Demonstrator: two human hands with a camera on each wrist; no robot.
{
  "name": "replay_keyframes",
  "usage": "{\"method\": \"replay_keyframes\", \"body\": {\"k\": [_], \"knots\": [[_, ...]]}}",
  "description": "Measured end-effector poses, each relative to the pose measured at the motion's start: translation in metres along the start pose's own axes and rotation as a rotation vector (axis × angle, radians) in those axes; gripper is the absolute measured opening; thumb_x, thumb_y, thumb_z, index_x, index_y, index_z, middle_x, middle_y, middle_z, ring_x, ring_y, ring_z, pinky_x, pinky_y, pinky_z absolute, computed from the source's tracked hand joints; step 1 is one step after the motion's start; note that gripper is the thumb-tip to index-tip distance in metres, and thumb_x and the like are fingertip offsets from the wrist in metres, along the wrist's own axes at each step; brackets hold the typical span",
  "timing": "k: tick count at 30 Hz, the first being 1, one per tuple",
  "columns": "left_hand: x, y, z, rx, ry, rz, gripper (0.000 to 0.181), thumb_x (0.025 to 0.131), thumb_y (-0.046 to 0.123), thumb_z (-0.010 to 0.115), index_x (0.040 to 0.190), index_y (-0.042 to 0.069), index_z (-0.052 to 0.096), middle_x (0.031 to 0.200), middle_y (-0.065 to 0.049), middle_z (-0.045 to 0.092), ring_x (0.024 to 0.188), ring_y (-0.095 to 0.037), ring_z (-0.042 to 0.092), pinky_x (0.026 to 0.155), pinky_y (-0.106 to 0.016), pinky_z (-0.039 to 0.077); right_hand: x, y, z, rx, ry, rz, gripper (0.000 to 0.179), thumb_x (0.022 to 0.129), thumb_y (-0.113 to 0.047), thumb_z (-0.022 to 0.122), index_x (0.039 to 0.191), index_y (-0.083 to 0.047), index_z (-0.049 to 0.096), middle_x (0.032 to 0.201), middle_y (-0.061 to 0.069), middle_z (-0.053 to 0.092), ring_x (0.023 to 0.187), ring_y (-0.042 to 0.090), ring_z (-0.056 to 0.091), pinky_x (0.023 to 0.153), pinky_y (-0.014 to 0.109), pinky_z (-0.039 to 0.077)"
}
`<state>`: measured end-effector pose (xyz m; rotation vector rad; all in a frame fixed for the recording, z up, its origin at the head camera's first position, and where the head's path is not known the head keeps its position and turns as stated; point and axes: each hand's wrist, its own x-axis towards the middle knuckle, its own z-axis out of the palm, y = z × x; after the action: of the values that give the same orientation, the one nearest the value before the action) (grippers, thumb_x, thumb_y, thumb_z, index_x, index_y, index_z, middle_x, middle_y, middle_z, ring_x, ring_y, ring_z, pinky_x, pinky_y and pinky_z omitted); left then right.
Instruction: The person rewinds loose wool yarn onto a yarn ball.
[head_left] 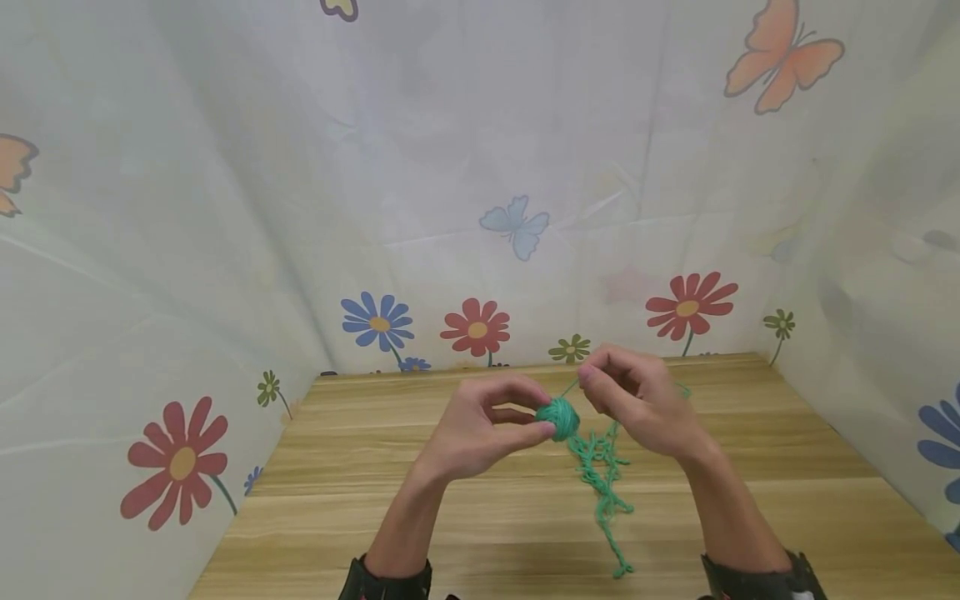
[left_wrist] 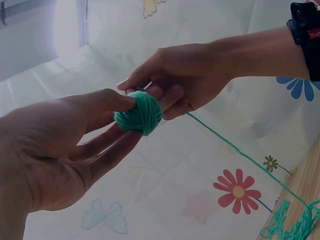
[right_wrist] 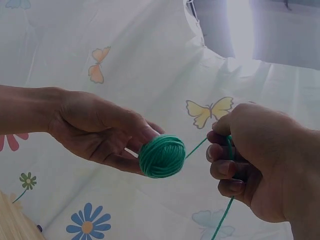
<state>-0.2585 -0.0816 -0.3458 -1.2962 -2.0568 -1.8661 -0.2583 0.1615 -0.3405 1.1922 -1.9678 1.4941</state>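
Observation:
A small ball of green yarn (head_left: 558, 418) is held above the table between the thumb and fingers of my left hand (head_left: 487, 425). Just to its right, my right hand (head_left: 637, 398) pinches the yarn strand (right_wrist: 198, 148), which runs taut from the ball to the fingertips. In the right wrist view the strand passes through the curled fingers and hangs out below the hand. A loose, crinkled tangle of green yarn (head_left: 594, 477) lies on the table under the hands; in the left wrist view the strand slopes down to it.
The wooden table (head_left: 360, 517) reaches back to a pale curtain (head_left: 420, 150) printed with flowers and butterflies, which also hangs at both sides. A dark band with a small camera (left_wrist: 302, 35) sits on the right wrist. A bright lamp (right_wrist: 240, 30) shines overhead.

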Motion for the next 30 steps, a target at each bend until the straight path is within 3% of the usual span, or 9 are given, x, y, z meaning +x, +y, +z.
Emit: {"method": "replay_keyframes", "body": {"k": [5, 9, 14, 21, 30], "knots": [[0.000, -0.016, -0.004, 0.017, 0.029, -0.006, 0.022, 0.086, 0.002, 0.081, 0.107, 0.003, 0.075, 0.104, -0.010, 0.073, 0.095, -0.022, 0.072, 0.085, -0.038, 0.063, 0.001, 0.001, 0.001, 0.060, 0.079, -0.086, 0.026, 0.096, 0.020, 0.049, 0.093, -0.001, 0.064, 0.066, 0.003, 0.047, 0.050, 0.010, 0.041, 0.035, 0.029, 0.030], [0.000, -0.018, -0.005, 0.022, 0.048, -0.006, 0.023, 0.087, 0.006, 0.082, 0.109, 0.003, 0.075, 0.105, -0.011, 0.073, 0.096, -0.023, 0.072, 0.085, -0.039, 0.063, 0.001, 0.002, 0.003, 0.061, 0.077, -0.114, 0.027, 0.094, 0.022, 0.051, 0.093, -0.001, 0.065, 0.066, 0.003, 0.048, 0.050, 0.010, 0.040, 0.036, 0.029, 0.030], [-0.001, -0.019, -0.006, 0.048, 0.095, -0.040, 0.025, 0.087, 0.009, 0.082, 0.111, 0.004, 0.074, 0.107, -0.008, 0.073, 0.099, -0.020, 0.072, 0.087, -0.044, 0.062, 0.000, 0.004, 0.006, 0.003, -0.004, -0.117, 0.032, 0.090, 0.022, 0.056, 0.094, -0.007, 0.069, 0.066, 0.000, 0.050, 0.050, 0.008, 0.042, 0.037, 0.027, 0.034], [-0.001, -0.019, -0.006, 0.100, 0.169, -0.042, 0.025, 0.089, 0.013, 0.081, 0.112, 0.007, 0.074, 0.108, -0.006, 0.074, 0.101, -0.018, 0.071, 0.088, -0.037, 0.062, 0.002, 0.006, 0.011, -0.048, -0.165, -0.161, 0.033, 0.088, 0.020, 0.063, 0.098, -0.009, 0.075, 0.067, -0.003, 0.057, 0.054, 0.006, 0.050, 0.042, 0.020, 0.044], [0.001, -0.019, -0.006, 0.022, 0.282, -0.001, 0.027, 0.088, 0.009, 0.081, 0.113, 0.002, 0.073, 0.109, -0.012, 0.073, 0.103, -0.023, 0.071, 0.090, -0.039, 0.061, 0.005, -0.004, 0.019, -0.075, -0.285, -0.183, 0.031, 0.087, 0.017, 0.067, 0.095, -0.013, 0.075, 0.061, -0.004, 0.050, 0.050, 0.001, 0.040, 0.039, 0.019, 0.036]]}}
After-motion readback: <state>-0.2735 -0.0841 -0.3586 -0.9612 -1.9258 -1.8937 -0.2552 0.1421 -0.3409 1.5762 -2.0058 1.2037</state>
